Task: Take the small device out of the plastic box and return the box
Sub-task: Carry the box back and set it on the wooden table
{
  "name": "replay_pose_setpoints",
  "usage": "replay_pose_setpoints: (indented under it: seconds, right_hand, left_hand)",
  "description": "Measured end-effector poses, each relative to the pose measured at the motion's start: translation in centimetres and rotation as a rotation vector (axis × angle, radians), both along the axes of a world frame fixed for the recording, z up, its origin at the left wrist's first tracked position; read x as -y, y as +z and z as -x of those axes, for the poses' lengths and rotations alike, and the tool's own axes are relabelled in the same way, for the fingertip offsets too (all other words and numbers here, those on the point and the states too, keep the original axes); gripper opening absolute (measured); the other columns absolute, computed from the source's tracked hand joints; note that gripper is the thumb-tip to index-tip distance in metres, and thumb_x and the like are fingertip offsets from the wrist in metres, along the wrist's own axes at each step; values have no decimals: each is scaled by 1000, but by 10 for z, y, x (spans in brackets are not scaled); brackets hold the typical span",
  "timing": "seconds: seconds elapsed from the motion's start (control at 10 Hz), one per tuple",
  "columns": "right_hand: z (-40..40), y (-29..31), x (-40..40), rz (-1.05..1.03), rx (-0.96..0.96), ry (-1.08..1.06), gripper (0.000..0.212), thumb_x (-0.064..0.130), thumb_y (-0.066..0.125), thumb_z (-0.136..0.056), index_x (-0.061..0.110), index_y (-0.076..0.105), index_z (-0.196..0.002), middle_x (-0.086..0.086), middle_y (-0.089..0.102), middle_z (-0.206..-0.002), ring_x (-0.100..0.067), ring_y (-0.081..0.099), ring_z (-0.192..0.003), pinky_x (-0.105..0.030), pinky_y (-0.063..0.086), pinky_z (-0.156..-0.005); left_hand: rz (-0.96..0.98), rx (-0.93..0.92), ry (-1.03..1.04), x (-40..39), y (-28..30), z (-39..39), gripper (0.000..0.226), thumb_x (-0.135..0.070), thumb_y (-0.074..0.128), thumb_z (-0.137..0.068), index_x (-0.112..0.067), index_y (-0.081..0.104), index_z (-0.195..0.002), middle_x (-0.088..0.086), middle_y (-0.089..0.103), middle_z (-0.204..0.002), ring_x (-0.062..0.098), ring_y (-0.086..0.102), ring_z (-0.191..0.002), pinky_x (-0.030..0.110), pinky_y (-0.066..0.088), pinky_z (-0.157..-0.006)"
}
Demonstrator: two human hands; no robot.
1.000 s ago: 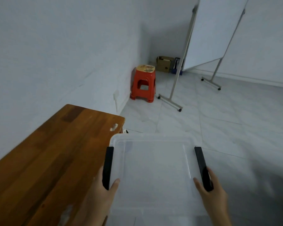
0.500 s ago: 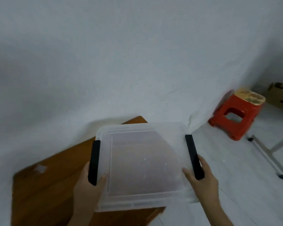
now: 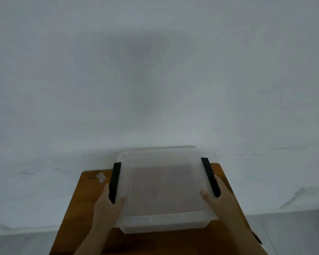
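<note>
A clear plastic box [image 3: 162, 192] with a lid and two black side latches is held over the far end of a brown wooden table [image 3: 88, 196]. My left hand [image 3: 107, 207] grips its left side at the black latch, thumb on the lid. My right hand [image 3: 217, 197] grips the right side at the other latch. Whether the box rests on the table or hovers just above it, I cannot tell. No small device shows through the cloudy plastic.
A plain white wall [image 3: 155, 80] stands right behind the table's far edge. A small pale sticker [image 3: 101, 177] lies on the table left of the box. Grey floor [image 3: 293, 234] shows at the lower right and lower left.
The view has swung left from the room with the red stool to face the wall. The box, held in both hands, has moved from beside the table to over its far end.
</note>
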State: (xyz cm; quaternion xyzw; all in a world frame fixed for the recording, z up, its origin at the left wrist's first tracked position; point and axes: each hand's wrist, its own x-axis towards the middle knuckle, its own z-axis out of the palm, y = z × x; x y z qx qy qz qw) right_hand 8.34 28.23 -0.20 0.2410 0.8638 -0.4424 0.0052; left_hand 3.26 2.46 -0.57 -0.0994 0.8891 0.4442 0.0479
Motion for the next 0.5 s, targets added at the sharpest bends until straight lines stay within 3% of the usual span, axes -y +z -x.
replay_pose_setpoints:
  seconds: [0.1, 0.2, 0.3, 0.4, 0.5]
  right_hand:
    - [13, -2, 2, -8, -10, -25, 67, 19, 59, -83, 10, 22, -138, -17, 46, -134, -31, 47, -117, -36, 43, -91]
    - [23, -3, 2, -45, -18, -48, 63, 19, 57, -84, 10, 25, -137, -17, 48, -132, -31, 48, -116, -38, 44, -92]
    - [27, -4, 1, -52, -24, -64, 62, 20, 57, -84, 10, 27, -137, -16, 49, -132, -31, 48, -116, -38, 43, -94]
    - [26, -5, 2, -50, 0, -73, 61, 21, 56, -85, 12, 26, -138, -16, 48, -134, -32, 48, -117, -40, 42, -96]
    - [28, -5, 1, -134, 46, -45, 61, 32, 52, -86, 15, 24, -138, -14, 52, -129, -29, 52, -111, -38, 45, -91]
  left_hand:
    - [-34, -41, 24, 0, 0, 10, 48, -7, 58, -82, 0, 41, -126, 4, 56, -89, 21, 50, -82, 27, 41, -68]
    - [-50, -74, 23, -3, 5, 16, 41, -7, 56, -82, 1, 44, -121, -15, 39, -71, 13, 42, -73, 20, 33, -57]
    - [-70, -79, 36, -2, 0, 20, 39, -6, 57, -82, 2, 47, -118, -15, 39, -70, 11, 41, -69, 17, 32, -56]
    - [-114, -45, 57, -3, 6, 21, 42, -5, 57, -82, 2, 45, -121, -12, 44, -75, 16, 43, -78, 25, 34, -63]
    - [-274, 17, 102, -2, 15, 13, 64, -20, 60, -81, -6, 29, -135, 9, 52, -119, 30, 48, -106, 32, 37, -85]
